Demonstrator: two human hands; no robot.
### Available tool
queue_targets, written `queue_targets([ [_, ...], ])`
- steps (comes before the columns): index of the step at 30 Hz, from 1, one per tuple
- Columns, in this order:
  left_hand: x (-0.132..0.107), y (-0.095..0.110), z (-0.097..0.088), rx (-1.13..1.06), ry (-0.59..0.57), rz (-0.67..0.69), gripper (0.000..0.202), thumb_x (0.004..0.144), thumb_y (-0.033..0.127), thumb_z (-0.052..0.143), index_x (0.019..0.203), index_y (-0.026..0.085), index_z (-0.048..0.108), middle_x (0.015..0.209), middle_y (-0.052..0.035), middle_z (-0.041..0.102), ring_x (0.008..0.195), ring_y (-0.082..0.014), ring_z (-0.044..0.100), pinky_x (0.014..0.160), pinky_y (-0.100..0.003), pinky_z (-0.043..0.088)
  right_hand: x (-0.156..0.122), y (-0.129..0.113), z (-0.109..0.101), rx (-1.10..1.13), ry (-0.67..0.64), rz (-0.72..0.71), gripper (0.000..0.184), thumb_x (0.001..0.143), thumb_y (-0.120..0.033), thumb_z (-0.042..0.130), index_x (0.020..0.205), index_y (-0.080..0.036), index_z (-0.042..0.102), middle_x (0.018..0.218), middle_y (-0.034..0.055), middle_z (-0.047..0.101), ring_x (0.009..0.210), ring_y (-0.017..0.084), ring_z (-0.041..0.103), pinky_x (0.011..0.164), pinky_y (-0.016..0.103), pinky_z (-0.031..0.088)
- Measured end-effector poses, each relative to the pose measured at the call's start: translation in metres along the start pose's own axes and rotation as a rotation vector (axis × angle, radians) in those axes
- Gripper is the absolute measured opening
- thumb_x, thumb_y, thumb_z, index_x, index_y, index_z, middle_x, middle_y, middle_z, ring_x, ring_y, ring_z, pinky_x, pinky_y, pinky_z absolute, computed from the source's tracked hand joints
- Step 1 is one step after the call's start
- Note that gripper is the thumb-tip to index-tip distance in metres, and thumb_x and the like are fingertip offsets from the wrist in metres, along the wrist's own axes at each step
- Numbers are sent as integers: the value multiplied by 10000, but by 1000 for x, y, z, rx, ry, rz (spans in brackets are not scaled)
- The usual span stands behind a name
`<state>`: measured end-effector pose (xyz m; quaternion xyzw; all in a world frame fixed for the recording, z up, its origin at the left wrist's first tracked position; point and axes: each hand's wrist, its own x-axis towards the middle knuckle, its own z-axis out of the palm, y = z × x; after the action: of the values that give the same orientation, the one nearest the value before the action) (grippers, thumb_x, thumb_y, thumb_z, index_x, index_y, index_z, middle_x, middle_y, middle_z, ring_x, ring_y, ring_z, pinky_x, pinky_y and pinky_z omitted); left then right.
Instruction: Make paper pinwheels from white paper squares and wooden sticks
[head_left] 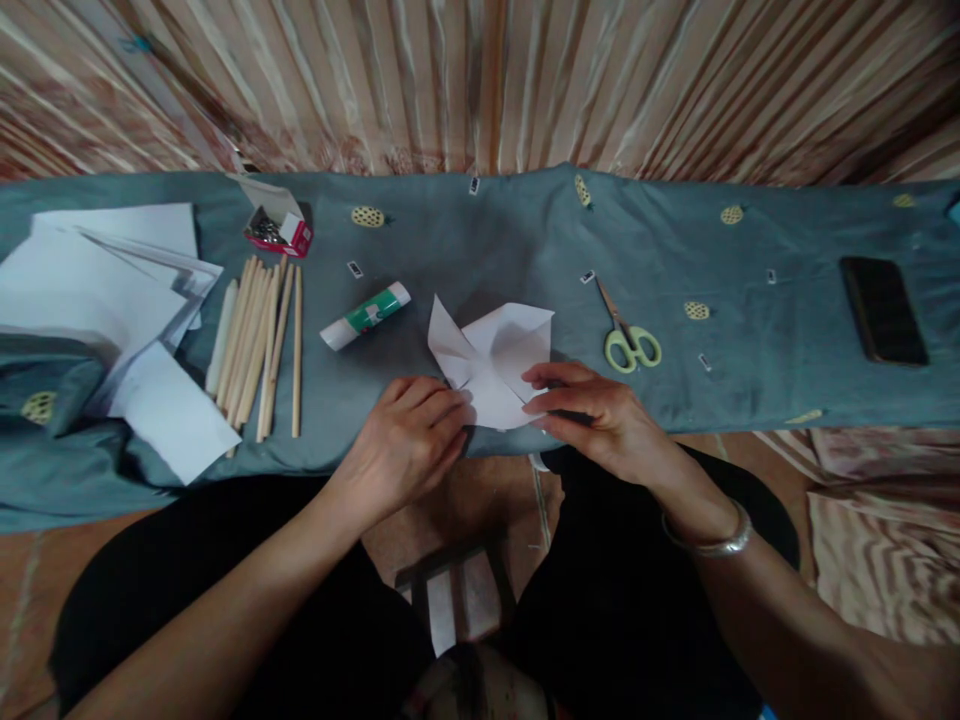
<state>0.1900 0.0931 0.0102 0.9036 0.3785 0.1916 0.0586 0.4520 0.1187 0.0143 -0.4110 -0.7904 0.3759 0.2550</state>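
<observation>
A white paper pinwheel (499,375) lies at the front edge of the cloth-covered table, its corners cut and partly curled up. My left hand (416,430) pinches its left lower part, fingers closed. At its right side, my right hand (592,410) holds a flap between thumb and fingers. Just beyond my left hand is a green and white glue stick (367,316), capped and lying on its side. To the right of the paper, scissors (630,335) with light green handles rest with blades pointing away from me.
Several wooden sticks (259,345) lie at left, beside a stack of white paper sheets (97,290). Behind them stands an open small red and white box (279,225) with metal pieces inside. A black phone (883,310) lies far right on the blue-green tablecloth (780,340). A striped curtain (480,90) hangs behind.
</observation>
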Motion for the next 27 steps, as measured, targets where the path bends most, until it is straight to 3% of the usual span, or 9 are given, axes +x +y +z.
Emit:
queue_targets([
  [7,3,10,12,-47,33,46,223,965,174,508,1105,100,664,1066,-116,732,972,-248,649,794,-385,551,11,2,12,39,63,25,91,887,-240,657,895,-238,747,1140,69,715,1086,230,670,970,424,526],
  [15,2,11,14,-87,57,20,222,965,169,505,1135,88,623,1030,-123,715,966,-244,657,827,-402,595,23,8,30,75,231,77,28,836,-257,720,815,-244,734,1000,47,727,963,213,683,900,410,536],
  [22,3,13,13,-160,53,-18,335,963,148,500,1288,68,506,993,-118,707,922,-227,652,812,-395,608,32,4,32,-72,225,57,55,826,-217,705,784,-241,731,1109,61,696,1075,236,649,952,430,519],
  [27,2,12,14,-168,44,1,295,967,137,492,1251,86,553,1090,-129,697,994,-227,639,867,-414,596,37,3,35,-142,238,37,67,804,-188,711,750,-228,714,1083,74,695,1057,248,650,949,443,521],
])
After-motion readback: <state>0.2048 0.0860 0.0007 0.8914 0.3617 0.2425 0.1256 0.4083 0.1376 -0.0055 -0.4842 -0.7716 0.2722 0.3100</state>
